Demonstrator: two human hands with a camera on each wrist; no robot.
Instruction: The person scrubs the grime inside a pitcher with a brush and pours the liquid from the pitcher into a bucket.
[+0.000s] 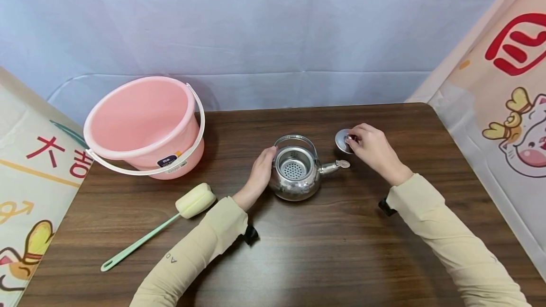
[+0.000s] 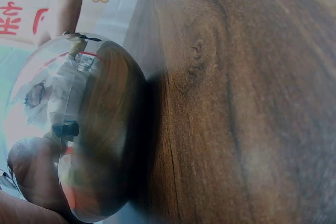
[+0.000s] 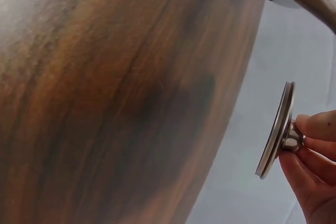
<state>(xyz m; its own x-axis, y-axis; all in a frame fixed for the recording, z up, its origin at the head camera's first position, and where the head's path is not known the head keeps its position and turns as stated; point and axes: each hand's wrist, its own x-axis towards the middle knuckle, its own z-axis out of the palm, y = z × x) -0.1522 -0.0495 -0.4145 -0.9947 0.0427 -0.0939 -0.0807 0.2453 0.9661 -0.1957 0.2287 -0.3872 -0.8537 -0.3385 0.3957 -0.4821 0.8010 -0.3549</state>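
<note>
The likeliest mishap is a slip of the lid [image 1: 341, 143]. It is held by the right grip [image 1: 376, 150] only at its small, smooth knob [image 3: 292, 138], which is pinched between thumb and fingers; if the pinch were loosened or twisted, the disc could be tilted and dropped onto the desk [image 1: 324, 250]. In the right wrist view no support is seen beneath its rim.

A knock could also be caused by the spout [image 1: 329, 168], which is pointed right from the teapot [image 1: 294, 189]: it could be struck if the lid were carried left too low. The raised handle [image 1: 294, 137], arched above the opening where a perforated strainer [image 1: 294, 169] is seated, could be bumped as well. The teapot is steadied from its left side alone, by the left grip [image 1: 258, 173], whose fingers are laid fairly straight against the polished wall and not wrapped round it; too hard a push there could make the pot slide right.

The lid is found at the left end of the right grip, to the right of the teapot and a little farther, near the spout's tip. The teapot is set upright on the desk, just right of the left grip and touched by it.
</note>
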